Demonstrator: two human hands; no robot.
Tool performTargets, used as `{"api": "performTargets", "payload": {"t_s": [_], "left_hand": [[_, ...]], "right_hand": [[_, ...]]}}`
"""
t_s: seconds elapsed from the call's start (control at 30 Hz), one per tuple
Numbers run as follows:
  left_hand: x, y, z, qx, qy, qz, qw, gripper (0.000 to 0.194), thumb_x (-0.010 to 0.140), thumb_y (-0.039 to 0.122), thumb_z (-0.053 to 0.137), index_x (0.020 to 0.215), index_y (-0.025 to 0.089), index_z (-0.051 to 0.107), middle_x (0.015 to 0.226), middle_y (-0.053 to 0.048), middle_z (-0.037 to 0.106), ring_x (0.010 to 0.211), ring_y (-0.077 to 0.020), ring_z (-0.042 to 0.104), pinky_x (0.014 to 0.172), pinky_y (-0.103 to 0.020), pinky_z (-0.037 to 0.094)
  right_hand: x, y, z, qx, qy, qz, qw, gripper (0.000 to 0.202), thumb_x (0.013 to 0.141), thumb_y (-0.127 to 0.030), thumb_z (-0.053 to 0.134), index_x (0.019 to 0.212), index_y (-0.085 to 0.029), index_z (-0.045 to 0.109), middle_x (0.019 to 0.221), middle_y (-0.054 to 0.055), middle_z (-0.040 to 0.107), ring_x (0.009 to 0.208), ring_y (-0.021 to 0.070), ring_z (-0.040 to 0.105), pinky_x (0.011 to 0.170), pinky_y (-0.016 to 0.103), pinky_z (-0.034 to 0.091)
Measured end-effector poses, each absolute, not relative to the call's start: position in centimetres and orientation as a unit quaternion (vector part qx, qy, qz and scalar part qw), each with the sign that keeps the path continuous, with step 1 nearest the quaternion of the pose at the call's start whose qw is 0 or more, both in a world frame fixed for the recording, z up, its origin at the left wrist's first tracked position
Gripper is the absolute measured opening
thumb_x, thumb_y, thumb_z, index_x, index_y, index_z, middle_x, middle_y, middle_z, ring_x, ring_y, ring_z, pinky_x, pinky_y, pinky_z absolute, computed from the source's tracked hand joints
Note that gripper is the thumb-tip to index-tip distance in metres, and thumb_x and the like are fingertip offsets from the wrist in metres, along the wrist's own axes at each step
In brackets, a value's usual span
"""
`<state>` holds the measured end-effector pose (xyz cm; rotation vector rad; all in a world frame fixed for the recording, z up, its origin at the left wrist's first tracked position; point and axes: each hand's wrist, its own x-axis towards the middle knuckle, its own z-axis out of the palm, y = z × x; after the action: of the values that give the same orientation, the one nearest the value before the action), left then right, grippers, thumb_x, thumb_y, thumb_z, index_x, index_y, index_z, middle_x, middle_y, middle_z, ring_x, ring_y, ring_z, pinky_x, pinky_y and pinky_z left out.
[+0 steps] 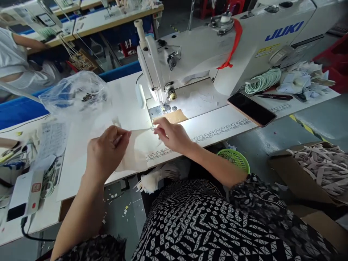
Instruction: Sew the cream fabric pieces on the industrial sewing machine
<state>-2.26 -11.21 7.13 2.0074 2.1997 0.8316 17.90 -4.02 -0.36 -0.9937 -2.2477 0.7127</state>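
A thin, pale sheet of fabric (pixel 137 150) hangs between my two hands over the front edge of the white sewing table. My left hand (pixel 107 148) pinches its upper left corner, fingers pressed together. At its upper right corner, just in front of the needle area, my right hand (pixel 172 135) is closed on the edge. Behind my right hand stands a white JUKI sewing machine (pixel 195 50), its lamp lit over the needle plate (pixel 156 111). A tan piece (pixel 174 116) lies beside the plate.
A clear plastic bag (pixel 78 94) with small dark parts sits at the back left. On the right lie a phone (pixel 251 108), coiled pale cord (pixel 263 81) and fabric scraps (pixel 301 81). A green basket (pixel 235 159) is below the table edge. Another person sits at the far left.
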Motion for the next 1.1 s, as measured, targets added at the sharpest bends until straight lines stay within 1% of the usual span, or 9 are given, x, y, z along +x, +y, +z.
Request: {"api": "performTargets", "payload": {"t_s": [0.1, 0.17, 0.33, 0.4, 0.47, 0.57, 0.67, 0.87, 1.1], "left_hand": [[-4.2, -11.4, 4.8, 0.608, 0.742, 0.226, 0.172, 0.03, 0.078, 0.051, 0.055, 0.077, 0.022, 0.065, 0.061, 0.001, 0.066, 0.055, -0.0149, 0.056, 0.053, -0.026, 0.039], [-5.4, -11.4, 2.9, 0.595, 0.754, 0.195, 0.199, 0.031, 0.079, 0.052, 0.055, 0.078, 0.023, 0.066, 0.067, 0.0, 0.069, 0.059, -0.016, 0.058, 0.055, -0.027, 0.04], [-7.8, -10.9, -0.2, 0.626, 0.767, 0.126, 0.063, 0.027, 0.088, 0.048, 0.055, 0.083, 0.025, 0.066, 0.086, -0.005, 0.075, 0.074, -0.0236, 0.064, 0.06, -0.031, 0.042], [-8.6, -10.9, -0.8, 0.65, 0.748, 0.134, -0.022, 0.028, 0.091, 0.048, 0.056, 0.092, 0.023, 0.069, 0.098, -0.011, 0.075, 0.093, -0.0306, 0.066, 0.067, -0.036, 0.047], [-9.5, -11.0, -1.4, 0.67, 0.718, 0.169, -0.081, 0.034, 0.094, 0.046, 0.054, 0.11, 0.02, 0.069, 0.116, -0.017, 0.071, 0.114, -0.0359, 0.062, 0.084, -0.045, 0.052], [-11.1, -10.6, -2.7, 0.698, 0.685, 0.198, -0.074, 0.045, 0.101, 0.04, 0.041, 0.134, 0.015, 0.06, 0.137, -0.021, 0.063, 0.133, -0.0365, 0.055, 0.108, -0.054, 0.046], [-12.8, -8.9, -3.7, 0.728, 0.661, 0.177, -0.037, 0.051, 0.103, 0.037, 0.032, 0.141, 0.011, 0.054, 0.148, -0.022, 0.056, 0.143, -0.0355, 0.048, 0.119, -0.056, 0.039], [-14.1, -5.1, -3.0, 0.764, 0.625, 0.16, -0.029, 0.051, 0.1, 0.037, 0.038, 0.141, 0.011, 0.055, 0.149, -0.021, 0.055, 0.143, -0.0365, 0.046, 0.117, -0.056, 0.042], [-11.8, -4.2, -1.4, 0.788, 0.601, 0.132, -0.029, 0.034, 0.099, 0.032, 0.042, 0.11, 0.024, 0.073, 0.114, -0.012, 0.073, 0.113, -0.0317, 0.065, 0.095, -0.048, 0.054]], "right_hand": [[19.7, -2.6, -0.8, -0.366, -0.862, 0.267, 0.228, 0.014, 0.104, -0.02, 0.046, 0.113, -0.015, 0.056, 0.088, 0.005, 0.073, 0.073, 0.016, 0.064, 0.063, 0.027, 0.039], [20.0, -1.3, -1.0, -0.363, -0.886, 0.218, 0.191, 0.013, 0.101, -0.017, 0.048, 0.103, -0.015, 0.061, 0.085, 0.006, 0.071, 0.073, 0.0169, 0.061, 0.062, 0.028, 0.036], [18.6, 1.3, -1.2, -0.367, -0.916, 0.087, 0.133, 0.023, 0.099, -0.014, 0.044, 0.096, -0.015, 0.067, 0.094, 0.013, 0.069, 0.079, 0.0216, 0.059, 0.066, 0.033, 0.035], [18.3, 1.8, -1.4, -0.38, -0.915, 0.052, 0.122, 0.025, 0.098, -0.012, 0.043, 0.099, -0.014, 0.068, 0.101, 0.016, 0.068, 0.083, 0.0243, 0.06, 0.067, 0.035, 0.037], [18.4, 2.1, -1.8, -0.389, -0.912, 0.031, 0.126, 0.025, 0.098, -0.012, 0.043, 0.101, -0.014, 0.068, 0.106, 0.018, 0.067, 0.087, 0.0267, 0.06, 0.067, 0.037, 0.04], [18.9, 2.5, -2.6, -0.398, -0.907, 0.014, 0.134, 0.026, 0.098, -0.012, 0.042, 0.101, -0.015, 0.068, 0.106, 0.017, 0.067, 0.086, 0.0267, 0.06, 0.067, 0.038, 0.044], [19.1, 3.0, -3.0, -0.398, -0.904, 0.012, 0.153, 0.027, 0.098, -0.012, 0.042, 0.099, -0.018, 0.068, 0.102, 0.015, 0.066, 0.078, 0.0234, 0.058, 0.063, 0.037, 0.044], [19.3, 2.9, -2.0, -0.409, -0.902, 0.014, 0.14, 0.02, 0.102, -0.015, 0.047, 0.099, -0.012, 0.067, 0.101, 0.017, 0.065, 0.078, 0.0212, 0.054, 0.06, 0.035, 0.035], [21.6, 2.8, -1.8, -0.414, -0.895, -0.014, 0.164, 0.021, 0.1, -0.018, 0.046, 0.097, -0.015, 0.067, 0.104, 0.018, 0.066, 0.085, 0.0238, 0.055, 0.066, 0.037, 0.039]]}}
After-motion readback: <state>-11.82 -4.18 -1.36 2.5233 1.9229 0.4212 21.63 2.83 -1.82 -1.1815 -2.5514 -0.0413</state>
